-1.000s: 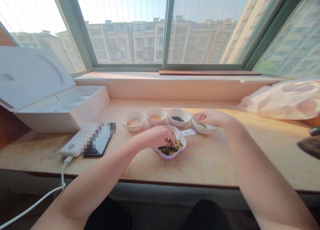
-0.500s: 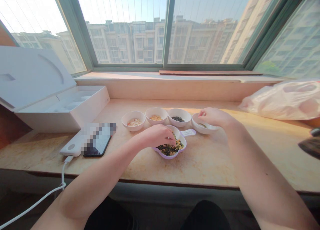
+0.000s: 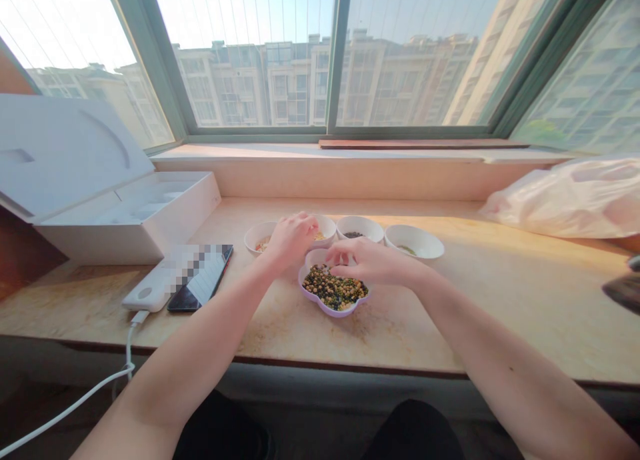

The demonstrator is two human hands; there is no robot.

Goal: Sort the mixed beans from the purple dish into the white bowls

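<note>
A purple-rimmed, lobed dish (image 3: pixel 334 311) holds mixed beans (image 3: pixel 335 292), black, green and yellow. Over its far side is my right hand (image 3: pixel 363 260), thumb and fingers curved and apart; nothing shows between them. My left hand (image 3: pixel 295 239) reaches over the white bowl of yellow beans (image 3: pixel 329 227), its fingertips drawn together at the bowl and anything in them hidden. Left of that, partly behind my left hand, is a bowl with pale flat pieces (image 3: pixel 254 235). To the right stand a bowl of black beans (image 3: pixel 369 227) and a bowl with a few small green beans (image 3: pixel 426 242).
A white power bank (image 3: pixel 150 290) with a cable and a phone (image 3: pixel 200 290) lie on the left, before an open white box (image 3: pixel 175 207). A plastic bag (image 3: pixel 565 200) sits at the right, by a dark object (image 3: pixel 623 293). The counter's front edge is near my knees.
My left hand has gone from the mixed dish up to the yellow-bean bowl. My right hand has come left from the green-bean bowl to the dish, its fingers parting.
</note>
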